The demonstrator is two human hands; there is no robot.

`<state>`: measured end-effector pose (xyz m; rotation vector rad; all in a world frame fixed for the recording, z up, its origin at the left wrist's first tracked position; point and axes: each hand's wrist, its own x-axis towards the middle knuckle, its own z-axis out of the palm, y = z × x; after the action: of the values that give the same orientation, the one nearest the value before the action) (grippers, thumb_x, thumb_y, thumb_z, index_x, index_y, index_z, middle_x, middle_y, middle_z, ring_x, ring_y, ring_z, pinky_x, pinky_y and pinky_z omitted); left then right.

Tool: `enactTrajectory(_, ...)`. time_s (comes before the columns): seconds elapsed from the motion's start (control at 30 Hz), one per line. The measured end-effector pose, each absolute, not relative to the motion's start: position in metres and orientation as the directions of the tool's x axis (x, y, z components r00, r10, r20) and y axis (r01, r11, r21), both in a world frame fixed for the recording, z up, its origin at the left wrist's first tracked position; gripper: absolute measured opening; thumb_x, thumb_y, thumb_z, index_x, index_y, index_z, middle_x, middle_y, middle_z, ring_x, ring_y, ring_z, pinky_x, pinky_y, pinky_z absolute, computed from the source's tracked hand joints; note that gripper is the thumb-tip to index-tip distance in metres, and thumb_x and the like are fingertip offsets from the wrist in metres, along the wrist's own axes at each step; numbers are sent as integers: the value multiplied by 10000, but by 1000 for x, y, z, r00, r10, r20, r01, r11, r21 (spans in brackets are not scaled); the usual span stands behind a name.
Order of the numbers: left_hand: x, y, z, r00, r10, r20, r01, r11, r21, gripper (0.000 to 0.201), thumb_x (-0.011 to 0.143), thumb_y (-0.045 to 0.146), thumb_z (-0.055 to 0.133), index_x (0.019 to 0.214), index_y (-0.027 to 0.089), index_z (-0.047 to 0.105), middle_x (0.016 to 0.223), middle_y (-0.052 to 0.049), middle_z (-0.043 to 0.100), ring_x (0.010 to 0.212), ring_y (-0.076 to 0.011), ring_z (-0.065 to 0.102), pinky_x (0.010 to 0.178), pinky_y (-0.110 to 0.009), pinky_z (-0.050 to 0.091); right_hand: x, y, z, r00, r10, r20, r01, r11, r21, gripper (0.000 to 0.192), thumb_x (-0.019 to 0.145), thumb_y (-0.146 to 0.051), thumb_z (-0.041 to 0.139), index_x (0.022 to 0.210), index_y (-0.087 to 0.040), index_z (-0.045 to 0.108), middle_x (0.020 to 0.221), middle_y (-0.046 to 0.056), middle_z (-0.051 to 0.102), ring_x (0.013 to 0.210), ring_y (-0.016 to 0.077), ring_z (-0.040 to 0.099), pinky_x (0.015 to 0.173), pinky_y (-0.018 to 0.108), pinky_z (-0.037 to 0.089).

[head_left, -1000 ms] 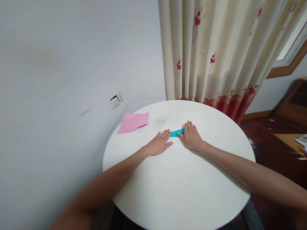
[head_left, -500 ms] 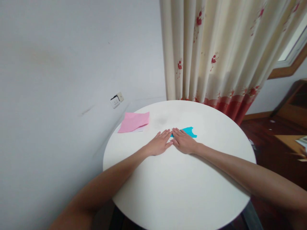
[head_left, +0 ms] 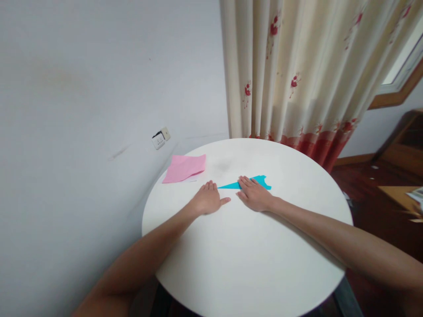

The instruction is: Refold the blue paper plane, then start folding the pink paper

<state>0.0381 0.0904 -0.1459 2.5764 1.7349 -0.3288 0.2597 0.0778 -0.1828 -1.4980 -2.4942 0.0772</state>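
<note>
Right hand: my right hand (head_left: 254,196) lies flat, fingers together, pressing the middle of the blue folded paper (head_left: 244,183).
Left hand: my left hand (head_left: 206,200) rests flat on the table (head_left: 247,264), holding nothing, just beside the paper's pointed tip.
Blue paper: flat on the table between my hands, tip to the left.
Pink paper: the pink sheet (head_left: 184,168) lies apart, near the wall.
Risk: I think the fold may spring open or slide if my right palm presses unevenly.

We note both forearms bare to the elbow, no sleeves. Left hand (head_left: 206,202), right hand (head_left: 255,197): no rings, watch, gloves.
</note>
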Motion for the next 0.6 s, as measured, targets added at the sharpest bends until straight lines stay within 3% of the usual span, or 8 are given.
enactTrajectory(0.13, 35, 106, -147, 345, 939, -10, 938, -345, -32, 805, 1015, 537, 357, 1496, -101, 262, 1550, -338, 241, 1478, -381, 259, 1185, -450, 262, 259, 77, -182, -443, 881, 164, 869, 467, -164, 673, 1036, -460, 234, 1532, -11, 314, 1604, 208, 260, 1501, 321, 220, 1205, 506, 220)
enactTrajectory(0.27, 40, 116, -155, 569, 806, 163, 808, -584, 71, 508, 1037, 348, 382, 1474, 96, 438, 1539, -177, 408, 1431, -266, 390, 1180, -370, 303, 259, 76, -182, -442, 882, 164, 869, 467, -166, 666, 1037, -447, 243, 1531, -7, 313, 1603, 213, 259, 1502, 319, 219, 1208, 503, 214)
enactTrajectory(0.37, 45, 116, -164, 660, 719, 218, 722, -687, 76, 413, 1029, 292, 406, 1413, 222, 538, 1446, -106, 530, 1340, -247, 485, 1140, -379, 366, 259, 76, -183, -442, 882, 162, 868, 466, -170, 665, 1038, -439, 244, 1533, 1, 305, 1604, 218, 253, 1506, 314, 205, 1213, 494, 200)
enactTrajectory(0.6, 47, 109, -165, 680, 701, 212, 712, -701, 36, 400, 1016, 298, 440, 1388, 223, 567, 1408, -109, 545, 1296, -268, 497, 1120, -409, 388, 262, 80, -183, -396, 909, 131, 895, 414, -166, 688, 1032, -463, 237, 1536, 2, 297, 1611, 214, 239, 1512, 310, 181, 1220, 478, 179)
